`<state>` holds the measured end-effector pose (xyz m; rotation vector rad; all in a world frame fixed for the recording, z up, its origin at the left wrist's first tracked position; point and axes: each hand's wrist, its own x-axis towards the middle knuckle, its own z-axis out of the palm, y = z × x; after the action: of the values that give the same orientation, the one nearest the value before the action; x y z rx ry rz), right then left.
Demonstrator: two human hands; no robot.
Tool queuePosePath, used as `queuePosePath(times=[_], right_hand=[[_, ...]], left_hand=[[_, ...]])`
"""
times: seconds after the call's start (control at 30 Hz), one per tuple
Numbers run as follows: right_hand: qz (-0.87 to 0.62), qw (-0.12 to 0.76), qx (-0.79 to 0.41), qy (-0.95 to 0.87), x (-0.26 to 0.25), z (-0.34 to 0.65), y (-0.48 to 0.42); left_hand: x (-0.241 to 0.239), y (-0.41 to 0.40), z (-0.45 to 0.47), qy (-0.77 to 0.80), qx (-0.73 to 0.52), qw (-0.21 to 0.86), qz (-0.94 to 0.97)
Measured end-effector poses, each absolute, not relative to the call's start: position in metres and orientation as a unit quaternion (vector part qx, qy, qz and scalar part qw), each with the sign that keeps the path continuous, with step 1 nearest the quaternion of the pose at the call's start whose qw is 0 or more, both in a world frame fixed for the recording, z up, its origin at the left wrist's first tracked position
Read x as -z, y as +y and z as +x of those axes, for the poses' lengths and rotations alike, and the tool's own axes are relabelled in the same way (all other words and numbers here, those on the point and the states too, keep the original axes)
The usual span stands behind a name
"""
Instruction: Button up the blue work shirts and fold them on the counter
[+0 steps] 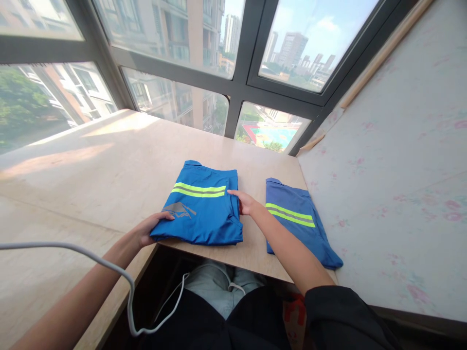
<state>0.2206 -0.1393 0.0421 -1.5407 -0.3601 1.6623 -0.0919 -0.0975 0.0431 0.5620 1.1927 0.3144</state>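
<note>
A folded bright blue garment point(202, 206) with yellow-green reflective stripes and a grey logo lies on the beige tabletop point(109, 165). My left hand point(149, 228) grips its near left corner, thumb on top and fingers under the cloth. My right hand point(244, 201) presses against its right edge, fingers curled on the fabric. A second folded garment point(295, 221), darker blue with the same stripes, lies just right of my right forearm, untouched.
Large windows point(204, 43) rise behind the table. A wall with floral paper point(394, 184) bounds the right side. A white cable point(109, 270) loops from the left across the table's front edge into my lap.
</note>
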Motion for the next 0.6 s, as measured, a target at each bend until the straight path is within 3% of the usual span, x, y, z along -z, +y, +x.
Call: queuePosePath(times=[0.23, 0.4, 0.6], right_hand=[[-0.646, 0.449, -0.578, -0.218, -0.038, 0.204, -0.115], [-0.681, 0.408, -0.537, -0.286, -0.041, 0.193, -0.096], [-0.739, 0.376, -0.384, -0.406, -0.056, 0.191, -0.100]], left_hand=[[-0.055, -0.112, -0.101, 0.560, -0.164, 0.758, 0.292], [-0.057, -0.104, -0.098, 0.547, -0.200, 0.772, 0.253], [-0.063, -0.112, -0.088, 0.603, -0.252, 0.672, 0.349]])
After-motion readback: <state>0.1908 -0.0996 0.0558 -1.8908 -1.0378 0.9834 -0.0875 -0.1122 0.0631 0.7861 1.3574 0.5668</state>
